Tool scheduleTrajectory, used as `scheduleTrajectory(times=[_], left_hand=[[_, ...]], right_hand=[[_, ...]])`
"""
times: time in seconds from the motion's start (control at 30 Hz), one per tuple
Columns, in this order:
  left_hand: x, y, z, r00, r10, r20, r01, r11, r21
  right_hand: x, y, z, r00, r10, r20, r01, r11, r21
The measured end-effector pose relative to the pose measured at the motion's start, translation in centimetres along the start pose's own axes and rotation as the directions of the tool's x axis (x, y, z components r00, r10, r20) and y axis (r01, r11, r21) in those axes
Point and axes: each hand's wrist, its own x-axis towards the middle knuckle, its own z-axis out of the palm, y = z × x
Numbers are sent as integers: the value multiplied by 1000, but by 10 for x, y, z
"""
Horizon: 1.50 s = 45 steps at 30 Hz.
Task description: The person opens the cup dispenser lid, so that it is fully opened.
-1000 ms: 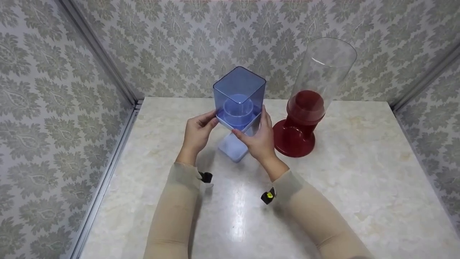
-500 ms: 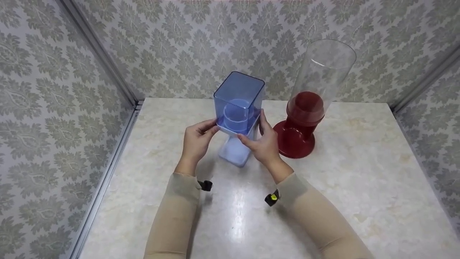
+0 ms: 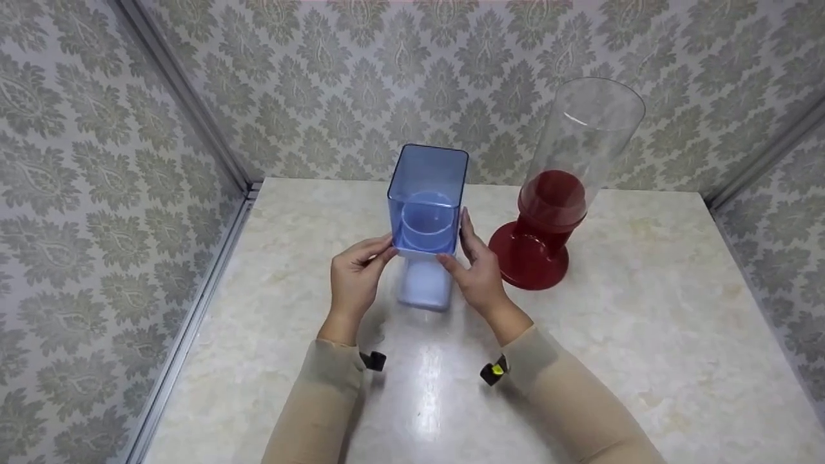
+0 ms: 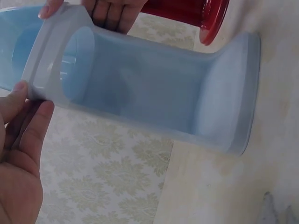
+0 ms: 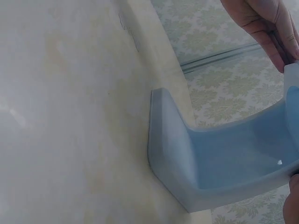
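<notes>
A blue dispenser point(image 3: 425, 283) stands upright at mid-table, with a see-through square container point(image 3: 428, 174) on top and a light blue flat base point(image 5: 170, 154). Through the container's walls shows a round ring-shaped part. On the left, my left hand point(image 3: 354, 277) pinches the collar under the container between thumb and fingers. My right hand point(image 3: 483, 277) grips the opposite side, thumb on the front of the collar and fingers along the right wall. From the left wrist view, the stand has a round opening under its collar point(image 4: 44, 56), and its base sits right at the tabletop.
Just right of the blue dispenser is a red dispenser point(image 3: 532, 258) with a tall clear cylinder point(image 3: 590, 122), close to my right hand. A patterned wall point(image 3: 361, 77) rises behind the pale marbled table point(image 3: 631, 348); a metal-framed side wall point(image 3: 77, 258) borders its left.
Both hands have turned the blue dispenser so a flat side now faces front, where a corner was before. It has also come nearer to me. The red dispenser stays in place.
</notes>
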Motion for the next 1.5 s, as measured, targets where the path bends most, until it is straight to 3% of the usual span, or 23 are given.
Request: scheduleTrajectory(times=[0.17,0.3,0.63,0.87,1.07,1.2,1.33,1.4,1.5], left_hand=[[-10,6,2,998,26,-56,-27,1000,-15],[-19,10,5,996,39,-84,-41,999,-20],[-36,15,7,998,47,-49,-48,999,-26],[-33,14,-14,1000,13,19,-13,1000,0],[-15,9,-40,993,-57,103,63,996,-61],[-4,6,-50,975,-108,194,127,988,-91],[4,4,-56,946,-143,291,179,979,-100],[7,2,-59,924,-160,347,202,975,-90],[13,-3,-64,880,-184,438,234,970,-61]], right_hand=[[-7,-7,7,1000,-16,-16,16,999,-31],[-8,-14,14,999,23,-48,-24,999,-32],[-11,-17,12,996,63,-61,-62,998,31],[-19,-18,8,997,81,-13,-80,995,63],[-26,-18,3,997,81,17,-82,992,92],[-27,-16,-3,996,68,52,-75,987,142],[-23,-15,-6,995,37,96,-55,978,203],[-20,-14,-8,992,14,123,-41,973,225],[-14,-13,-9,986,-13,166,-31,966,257]])
